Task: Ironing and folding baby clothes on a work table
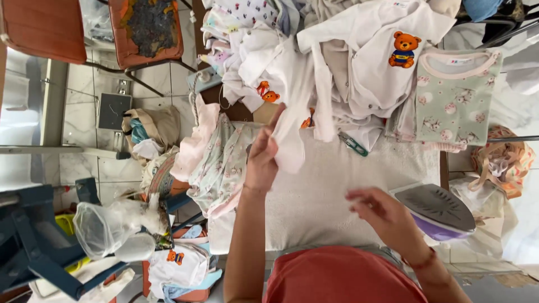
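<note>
Now I am pinching a white baby garment [289, 98] in my left hand [261, 160], fingers closed on its lower edge and lifting that edge up off the desk [314, 202]. The rest of it is trailing back into the heap of white clothes [359, 62] at the far side, so only the near end is coming free; holding it by the hem seems the way to draw it out without dragging its neighbours along. My grip is meeting the cloth right at the fingertips, the garment rising above and beyond the hand.

My right hand [382, 216] is hovering over the padded white cover of the desk, fingers loosely curled and open, holding nothing. It is sitting well apart from the garment, just beside the iron [441, 210], which is lying at the right edge with its grey soleplate tipped up, probably so the hot face is staying off the cover.

Other things noted: a floral piece [222, 165] is draping over the left edge of the desk, below my left wrist. Small green-handled snips [353, 145] are lying between the heap and the bare cover. A green printed top [455, 98] is lying flat at the far right, and a shirt with a bear patch [404, 50] is topping the pile.
</note>
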